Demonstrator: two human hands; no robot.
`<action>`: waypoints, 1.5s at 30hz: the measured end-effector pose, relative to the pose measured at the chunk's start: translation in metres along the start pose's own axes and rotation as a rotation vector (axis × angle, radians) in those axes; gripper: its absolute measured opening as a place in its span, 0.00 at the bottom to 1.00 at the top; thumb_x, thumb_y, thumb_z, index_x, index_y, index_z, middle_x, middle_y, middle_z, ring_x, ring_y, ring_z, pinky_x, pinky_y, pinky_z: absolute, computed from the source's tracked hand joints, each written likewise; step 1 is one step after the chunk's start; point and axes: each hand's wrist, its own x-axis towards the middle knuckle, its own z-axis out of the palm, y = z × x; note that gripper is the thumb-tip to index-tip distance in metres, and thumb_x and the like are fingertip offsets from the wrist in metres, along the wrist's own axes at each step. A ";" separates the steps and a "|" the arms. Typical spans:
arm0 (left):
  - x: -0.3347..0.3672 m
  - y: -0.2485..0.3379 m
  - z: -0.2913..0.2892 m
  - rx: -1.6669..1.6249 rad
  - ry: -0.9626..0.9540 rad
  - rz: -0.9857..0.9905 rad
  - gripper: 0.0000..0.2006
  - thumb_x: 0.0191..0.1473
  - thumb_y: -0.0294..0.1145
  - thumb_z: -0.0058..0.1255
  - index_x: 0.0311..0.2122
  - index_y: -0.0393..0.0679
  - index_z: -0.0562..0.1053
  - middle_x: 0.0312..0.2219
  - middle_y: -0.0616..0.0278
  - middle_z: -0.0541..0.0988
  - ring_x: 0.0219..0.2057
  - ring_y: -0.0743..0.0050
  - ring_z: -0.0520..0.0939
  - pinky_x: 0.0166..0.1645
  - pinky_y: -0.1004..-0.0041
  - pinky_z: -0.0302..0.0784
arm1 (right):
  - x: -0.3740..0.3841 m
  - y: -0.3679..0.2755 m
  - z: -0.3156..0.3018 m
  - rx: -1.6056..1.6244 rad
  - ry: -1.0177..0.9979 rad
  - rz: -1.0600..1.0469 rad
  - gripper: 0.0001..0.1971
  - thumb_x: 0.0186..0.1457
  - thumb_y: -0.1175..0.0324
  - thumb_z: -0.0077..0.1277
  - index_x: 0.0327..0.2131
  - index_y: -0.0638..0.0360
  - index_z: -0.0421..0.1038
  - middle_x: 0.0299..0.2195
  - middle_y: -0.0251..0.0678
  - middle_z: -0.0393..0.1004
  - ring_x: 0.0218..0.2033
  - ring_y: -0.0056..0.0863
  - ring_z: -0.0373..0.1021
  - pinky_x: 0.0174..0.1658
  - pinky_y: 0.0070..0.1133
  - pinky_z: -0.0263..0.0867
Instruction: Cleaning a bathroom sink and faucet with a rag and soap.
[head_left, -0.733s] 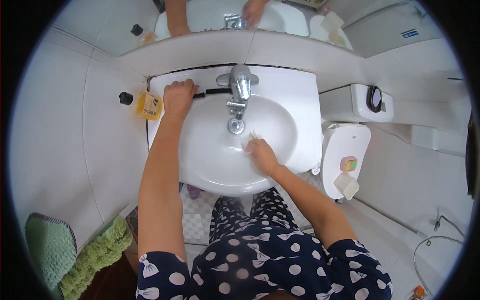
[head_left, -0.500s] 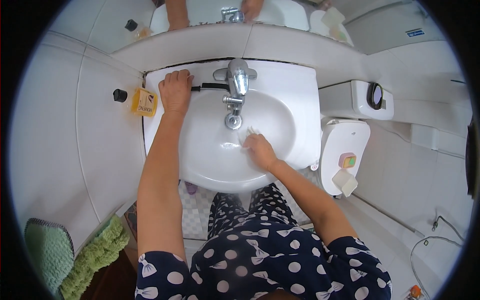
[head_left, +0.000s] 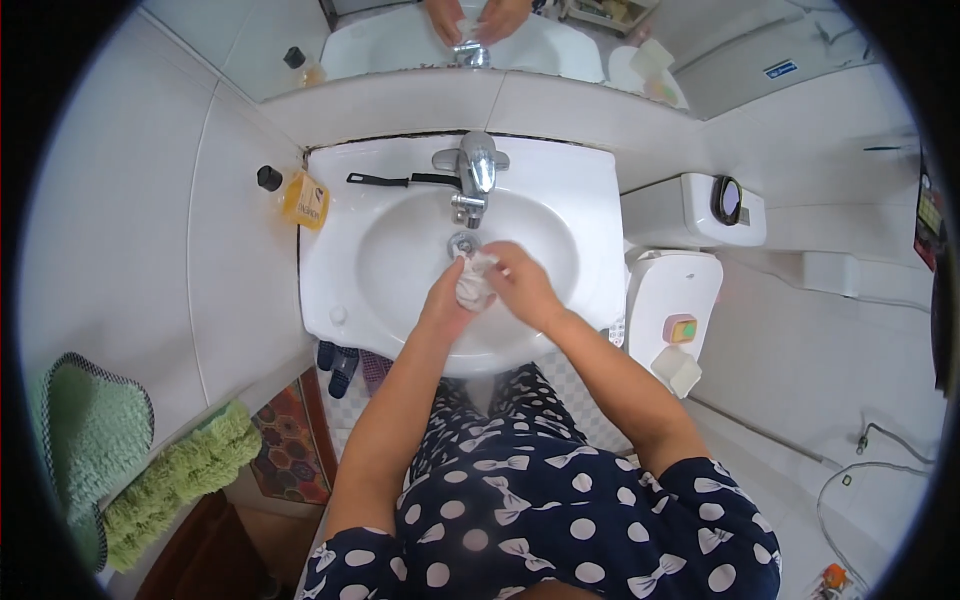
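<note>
Both of my hands meet over the middle of the white sink (head_left: 395, 215), just below the chrome tap (head_left: 474, 175). My left hand (head_left: 445, 303) and my right hand (head_left: 520, 285) together hold a small crumpled white cloth (head_left: 474, 280) between them. A black-handled tool (head_left: 400, 181) lies on the sink's back ledge to the left of the tap, with no hand on it. The drain (head_left: 462, 243) shows just above the cloth.
A yellow soap bottle with a black cap (head_left: 300, 195) stands at the sink's left corner. A white toilet (head_left: 672, 290) with a pink and a white sponge on its lid is on the right. Green mats (head_left: 150, 460) lie at the lower left. A mirror (head_left: 480, 30) hangs above.
My left hand has left the black-handled tool on the back ledge and come down into the basin. It now joins my right hand on the white cloth.
</note>
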 end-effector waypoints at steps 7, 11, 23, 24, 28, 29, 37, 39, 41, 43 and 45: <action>0.027 0.007 -0.025 -0.106 0.049 0.092 0.20 0.67 0.43 0.33 0.58 0.46 0.65 0.54 0.59 0.72 0.53 0.61 0.74 0.55 0.54 0.70 | 0.090 -0.060 -0.042 0.497 0.051 0.354 0.23 0.58 0.73 0.48 0.56 0.67 0.61 0.36 0.35 0.72 0.30 0.22 0.70 0.34 0.20 0.67; 0.034 -0.002 -0.021 -0.107 0.113 0.091 0.20 0.67 0.43 0.33 0.58 0.46 0.64 0.54 0.59 0.71 0.53 0.59 0.73 0.55 0.54 0.70 | 0.109 -0.054 -0.039 0.448 0.066 0.336 0.24 0.54 0.77 0.50 0.55 0.69 0.63 0.33 0.35 0.71 0.28 0.22 0.68 0.30 0.20 0.65; 0.068 -0.013 -0.034 -0.171 0.226 0.085 0.16 0.66 0.44 0.37 0.54 0.51 0.67 0.49 0.62 0.73 0.49 0.61 0.75 0.55 0.52 0.67 | 0.113 -0.052 -0.030 0.577 0.122 0.294 0.21 0.52 0.77 0.51 0.52 0.69 0.67 0.28 0.31 0.70 0.26 0.20 0.66 0.28 0.19 0.63; 0.066 -0.012 -0.034 -0.190 0.255 0.086 0.17 0.66 0.45 0.37 0.54 0.52 0.67 0.49 0.62 0.74 0.49 0.61 0.75 0.55 0.53 0.67 | 0.107 -0.047 -0.030 0.584 0.166 0.279 0.21 0.52 0.76 0.51 0.52 0.68 0.67 0.29 0.32 0.71 0.26 0.20 0.67 0.29 0.19 0.64; 0.065 -0.017 -0.022 -0.172 0.302 0.025 0.20 0.66 0.47 0.33 0.54 0.46 0.67 0.49 0.58 0.74 0.48 0.59 0.76 0.53 0.55 0.72 | 0.081 0.064 -0.010 0.144 0.148 0.208 0.25 0.54 0.68 0.50 0.56 0.66 0.65 0.40 0.47 0.76 0.38 0.39 0.73 0.43 0.28 0.69; 0.058 -0.017 -0.027 -0.166 0.309 0.024 0.20 0.66 0.47 0.33 0.54 0.46 0.67 0.49 0.58 0.74 0.48 0.59 0.76 0.53 0.55 0.72 | 0.064 0.079 0.013 0.020 0.067 0.148 0.24 0.54 0.69 0.49 0.55 0.64 0.66 0.42 0.48 0.75 0.42 0.44 0.72 0.47 0.30 0.68; 0.031 -0.011 -0.035 -0.117 0.223 -0.037 0.15 0.64 0.40 0.41 0.52 0.46 0.68 0.48 0.57 0.75 0.49 0.59 0.76 0.51 0.53 0.73 | 0.053 0.082 0.047 -0.267 -0.260 0.196 0.11 0.53 0.71 0.47 0.40 0.58 0.75 0.38 0.51 0.76 0.42 0.51 0.72 0.47 0.38 0.68; 0.021 -0.011 -0.038 -0.110 0.181 -0.074 0.13 0.63 0.37 0.44 0.51 0.45 0.68 0.46 0.57 0.76 0.47 0.60 0.76 0.49 0.52 0.74 | 0.051 0.086 0.042 -0.324 -0.241 0.181 0.10 0.54 0.68 0.47 0.36 0.60 0.74 0.36 0.52 0.76 0.40 0.51 0.73 0.46 0.39 0.68; 0.006 0.004 -0.061 -0.052 0.303 -0.045 0.14 0.64 0.40 0.42 0.50 0.45 0.69 0.44 0.58 0.76 0.46 0.60 0.77 0.49 0.49 0.73 | 0.056 0.068 0.055 -0.278 -0.106 0.225 0.13 0.55 0.65 0.45 0.36 0.64 0.74 0.38 0.55 0.76 0.40 0.49 0.73 0.46 0.39 0.68; 0.004 0.008 -0.056 0.173 0.517 -0.087 0.17 0.65 0.44 0.38 0.54 0.51 0.68 0.46 0.59 0.76 0.46 0.60 0.77 0.54 0.52 0.73 | 0.055 0.074 0.048 -0.114 0.044 0.165 0.15 0.55 0.64 0.44 0.34 0.67 0.74 0.37 0.57 0.75 0.40 0.50 0.73 0.44 0.40 0.68; 0.008 -0.001 -0.033 0.226 0.545 -0.108 0.18 0.64 0.46 0.39 0.53 0.48 0.68 0.44 0.59 0.76 0.44 0.62 0.78 0.50 0.55 0.75 | 0.050 0.073 0.042 0.012 0.075 0.230 0.13 0.53 0.65 0.46 0.32 0.65 0.75 0.34 0.57 0.75 0.39 0.50 0.73 0.43 0.39 0.69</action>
